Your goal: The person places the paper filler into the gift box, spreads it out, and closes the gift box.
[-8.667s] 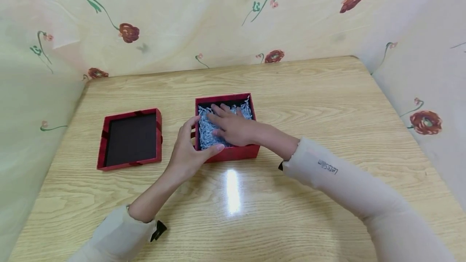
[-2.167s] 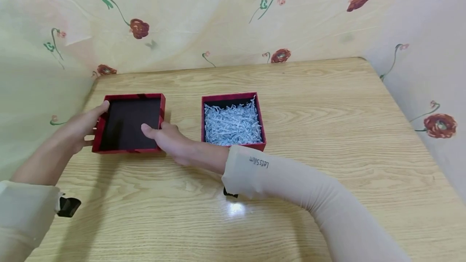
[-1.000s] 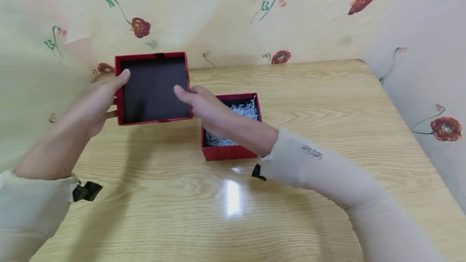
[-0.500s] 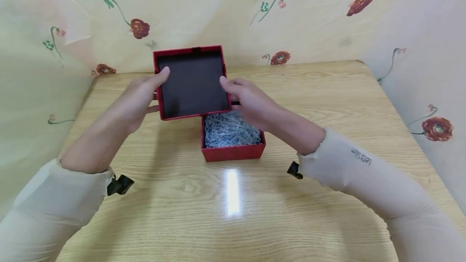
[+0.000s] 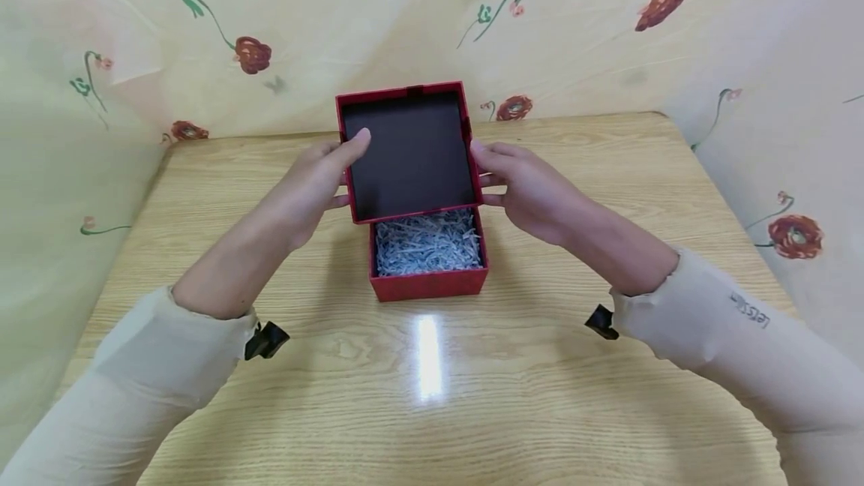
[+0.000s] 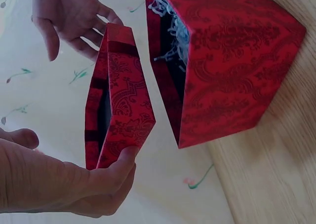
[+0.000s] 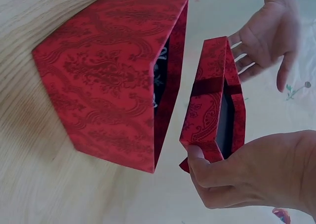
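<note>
Between my two hands is a shallow red box lid (image 5: 410,152), its black inside turned up toward the head camera. My left hand (image 5: 313,182) grips its left side, thumb over the rim and fingers beneath. On the opposite side my right hand (image 5: 533,190) holds it the same way. The lid hangs over the back part of a deeper red box (image 5: 430,286), which stands on the table full of pale blue shredded paper (image 5: 428,246). From the left wrist, the patterned lid (image 6: 129,91) with a dark ribbon band shows apart from the box (image 6: 237,66).
The wood-grain table (image 5: 432,433) stretches around the box on all sides. Behind it and at both sides hangs a flower-printed cloth (image 5: 324,21). Black clips (image 5: 266,340) sit at both sleeve cuffs.
Earlier my right hand pressed the shredded paper while the lid lay at the left. Both hands have since lifted the lid and carried it rightward over the box's back part.
</note>
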`<state>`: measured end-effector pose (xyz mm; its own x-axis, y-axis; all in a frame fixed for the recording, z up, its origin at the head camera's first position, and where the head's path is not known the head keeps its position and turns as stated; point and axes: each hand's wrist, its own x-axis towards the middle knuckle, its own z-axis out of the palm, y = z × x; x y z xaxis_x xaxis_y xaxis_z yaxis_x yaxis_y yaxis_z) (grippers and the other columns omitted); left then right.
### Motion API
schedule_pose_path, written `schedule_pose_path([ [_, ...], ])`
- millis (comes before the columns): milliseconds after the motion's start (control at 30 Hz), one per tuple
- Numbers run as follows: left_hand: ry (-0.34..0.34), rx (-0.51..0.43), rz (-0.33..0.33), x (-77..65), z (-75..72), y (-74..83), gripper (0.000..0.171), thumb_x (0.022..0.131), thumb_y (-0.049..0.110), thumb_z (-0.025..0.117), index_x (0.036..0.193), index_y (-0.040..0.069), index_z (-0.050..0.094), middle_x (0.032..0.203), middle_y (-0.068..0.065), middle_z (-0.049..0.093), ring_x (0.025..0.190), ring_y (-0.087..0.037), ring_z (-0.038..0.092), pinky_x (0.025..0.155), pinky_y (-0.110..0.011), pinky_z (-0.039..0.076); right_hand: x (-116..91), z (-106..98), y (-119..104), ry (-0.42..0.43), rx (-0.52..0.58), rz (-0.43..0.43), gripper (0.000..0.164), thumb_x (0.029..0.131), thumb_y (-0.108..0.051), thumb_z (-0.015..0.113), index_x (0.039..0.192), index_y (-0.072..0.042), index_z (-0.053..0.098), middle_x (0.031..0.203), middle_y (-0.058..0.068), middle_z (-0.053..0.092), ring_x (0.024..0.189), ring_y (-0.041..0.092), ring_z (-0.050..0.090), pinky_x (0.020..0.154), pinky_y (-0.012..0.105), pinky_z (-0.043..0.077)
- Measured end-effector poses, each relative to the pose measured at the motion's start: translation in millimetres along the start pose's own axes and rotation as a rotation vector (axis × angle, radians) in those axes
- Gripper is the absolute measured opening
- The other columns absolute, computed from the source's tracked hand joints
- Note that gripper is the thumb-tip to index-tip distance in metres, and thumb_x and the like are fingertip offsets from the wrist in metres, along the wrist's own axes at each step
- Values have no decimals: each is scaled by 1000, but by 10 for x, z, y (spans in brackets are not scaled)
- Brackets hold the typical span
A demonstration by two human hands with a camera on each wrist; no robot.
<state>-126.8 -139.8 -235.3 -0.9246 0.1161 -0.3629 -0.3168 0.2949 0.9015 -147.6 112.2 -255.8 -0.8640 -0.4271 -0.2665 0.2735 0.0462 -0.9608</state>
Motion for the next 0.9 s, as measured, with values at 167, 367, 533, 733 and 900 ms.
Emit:
schedule_pose_path([
  [167, -9, -3, 1, 13, 30, 1, 75, 98, 53, 42, 151, 5, 18, 152, -7, 27, 138, -28, 27, 111, -45, 32, -13, -30, 12, 8, 18, 4, 49, 103, -34, 40, 134, 4, 38, 130, 17, 38, 122, 34, 30, 109, 48, 22],
  [367, -10, 5, 12, 15, 22, 10, 76, 98, 53, 42, 151, 5, 17, 151, -9, 27, 136, -30, 29, 111, -45, 32, -15, -48, 11, -5, 23, -10, 49, 103, -33, 39, 134, 5, 37, 133, 18, 37, 123, 34, 30, 109, 49, 21],
  [533, -14, -19, 49, 20, 24, 33, 78, 97, 54, 42, 151, 5, 17, 151, -8, 27, 136, -29, 28, 111, -44, 31, -23, -87, -9, -28, 29, -22, 50, 104, -32, 38, 137, 5, 37, 136, 19, 37, 126, 34, 30, 111, 51, 20],
  [733, -9, -18, 88, 19, 32, 61, 80, 97, 55, 42, 150, 3, 15, 153, -7, 23, 138, -26, 26, 112, -43, 31, -43, -145, -68, -42, 39, -61, 52, 103, -35, 39, 140, 2, 40, 136, 18, 39, 125, 33, 33, 112, 52, 20],
  [900, 19, -27, 117, 17, 76, 86, 76, 97, 54, 43, 147, 2, 21, 151, -9, 27, 137, -26, 29, 110, -42, 33, -49, -182, -107, -11, 51, -64, 55, 102, -39, 40, 141, -1, 37, 136, 17, 37, 126, 33, 32, 113, 49, 22],
])
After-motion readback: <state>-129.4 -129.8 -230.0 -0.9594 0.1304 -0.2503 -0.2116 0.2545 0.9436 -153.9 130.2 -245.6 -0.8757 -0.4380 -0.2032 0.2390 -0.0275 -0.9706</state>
